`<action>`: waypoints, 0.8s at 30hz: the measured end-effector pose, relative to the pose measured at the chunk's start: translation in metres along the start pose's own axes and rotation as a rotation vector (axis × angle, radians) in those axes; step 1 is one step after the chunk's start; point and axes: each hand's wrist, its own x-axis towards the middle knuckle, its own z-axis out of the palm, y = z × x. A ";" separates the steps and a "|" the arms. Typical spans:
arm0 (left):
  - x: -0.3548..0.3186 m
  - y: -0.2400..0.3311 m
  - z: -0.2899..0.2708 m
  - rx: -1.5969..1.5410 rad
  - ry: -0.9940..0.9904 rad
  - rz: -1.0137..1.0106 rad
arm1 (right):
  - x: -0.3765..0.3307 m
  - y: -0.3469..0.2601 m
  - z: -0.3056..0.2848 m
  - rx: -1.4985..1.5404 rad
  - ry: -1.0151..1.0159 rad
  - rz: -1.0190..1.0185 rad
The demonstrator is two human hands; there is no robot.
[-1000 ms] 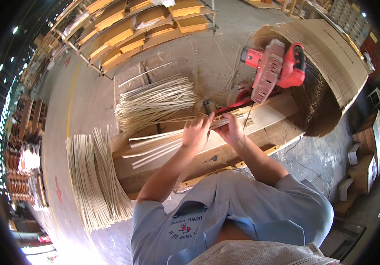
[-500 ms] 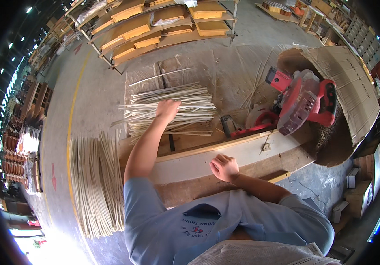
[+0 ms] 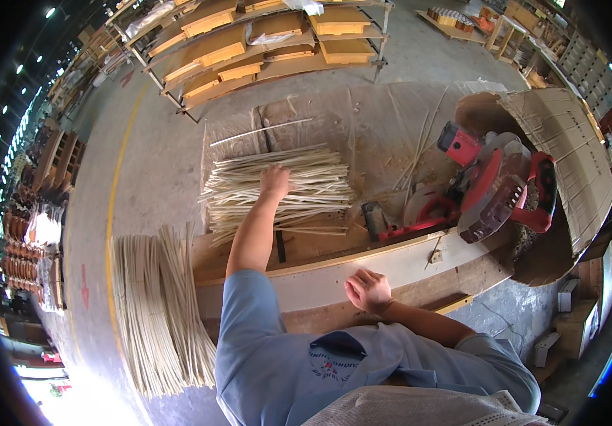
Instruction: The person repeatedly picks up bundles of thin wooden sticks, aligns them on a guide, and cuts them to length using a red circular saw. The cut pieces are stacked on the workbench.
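Note:
My left hand (image 3: 275, 182) reaches out onto a loose pile of short, pale, thin strips (image 3: 320, 179), which lie mostly crosswise on the work surface. Its fingers are bent down among the strips, and their tips are hidden, so whether they grip one cannot be seen. My right hand (image 3: 368, 291) is curled into a loose fist over the long white-faced board (image 3: 313, 282) in front of me, with nothing showing in it. Right of the pile stands a red miter saw (image 3: 494, 184), its head raised.
Long pale strips (image 3: 156, 305) lie bundled at my left. An opened cardboard box (image 3: 561, 156) stands behind the saw. A small wooden block (image 3: 436, 256) sits on the board at right. Farther off is a rack (image 3: 270, 50) holding wooden pieces.
My left hand has shifted slightly right on the pile. The white strip that lay across under it no longer stands out. My right hand stays curled over the board; the view has shifted slightly.

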 end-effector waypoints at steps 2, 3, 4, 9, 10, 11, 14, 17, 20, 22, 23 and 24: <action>0.001 -0.003 -0.002 -0.024 -0.020 -0.043 | 0.001 -0.001 0.000 0.009 0.004 0.000; 0.001 -0.007 -0.002 -0.024 0.002 -0.062 | 0.001 -0.001 -0.001 0.020 0.009 -0.005; 0.001 -0.009 -0.001 -0.023 0.023 -0.079 | 0.002 -0.001 -0.001 0.031 0.014 -0.008; 0.015 -0.009 -0.005 -0.082 0.006 -0.150 | 0.002 -0.001 -0.001 0.024 0.002 -0.009; 0.019 -0.006 -0.008 -0.106 -0.022 -0.164 | 0.001 -0.001 0.000 0.020 -0.001 -0.002; 0.023 -0.004 -0.009 -0.109 -0.012 -0.174 | 0.000 0.000 0.000 0.012 -0.002 0.001; 0.032 -0.002 -0.009 -0.066 0.056 -0.170 | 0.000 0.000 0.001 -0.003 -0.001 0.005; 0.042 -0.003 -0.009 0.063 0.018 -0.141 | 0.002 -0.001 0.000 0.003 0.002 -0.011; 0.044 -0.004 -0.014 0.032 0.009 -0.150 | 0.002 -0.001 -0.001 0.001 -0.001 -0.011; 0.043 -0.001 -0.022 -0.026 -0.074 -0.165 | 0.001 0.001 0.000 -0.006 -0.014 0.014; 0.039 -0.005 -0.022 -0.025 -0.051 -0.163 | 0.000 0.001 0.000 0.001 -0.014 0.009; 0.035 -0.011 -0.022 -0.025 -0.027 -0.161 | 0.001 0.001 0.000 0.008 -0.014 0.004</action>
